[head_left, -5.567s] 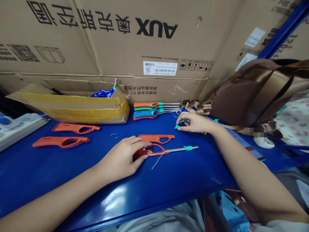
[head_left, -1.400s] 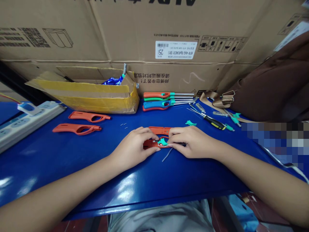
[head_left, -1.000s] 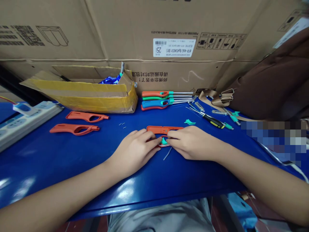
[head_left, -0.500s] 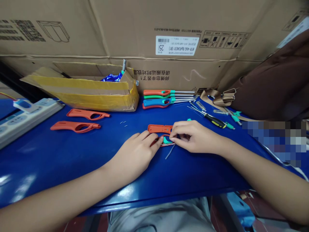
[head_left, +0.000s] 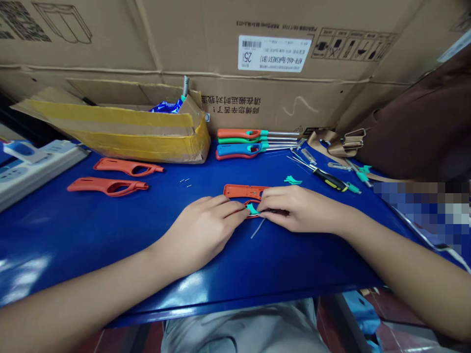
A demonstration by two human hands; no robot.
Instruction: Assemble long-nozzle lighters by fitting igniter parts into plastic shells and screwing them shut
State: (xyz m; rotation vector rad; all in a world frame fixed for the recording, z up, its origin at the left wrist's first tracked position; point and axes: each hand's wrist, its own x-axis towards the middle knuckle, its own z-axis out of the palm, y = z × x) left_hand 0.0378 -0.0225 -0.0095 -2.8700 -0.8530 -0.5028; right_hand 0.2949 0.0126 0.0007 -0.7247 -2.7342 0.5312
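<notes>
My left hand [head_left: 206,230] is closed around the left part of an orange lighter shell half, most of which the fingers hide. A teal trigger [head_left: 252,209] sits in that shell, between the fingertips of both hands. My right hand [head_left: 303,210] is closed in a pinch at the trigger's right side; what lies between its fingertips is too small to make out. Just behind the hands lies another orange shell half [head_left: 241,190], inner side up, partly covered by the right fingers. A thin clear tube [head_left: 257,229] sticks out toward me below the right fingertips.
Two orange lighter casings [head_left: 106,186] and several small metal pins [head_left: 186,182] lie left. Assembled lighters [head_left: 239,149] are stacked behind. Rightward are a teal piece [head_left: 293,180], a screwdriver [head_left: 329,179] and a brown strap [head_left: 327,143]. A taped carton [head_left: 147,144] and power strip [head_left: 44,159] stand left.
The view has shifted slightly. My right hand has drawn back a little, uncovering more of the teal piece behind it. Both hands stay at the same shell and trigger.
</notes>
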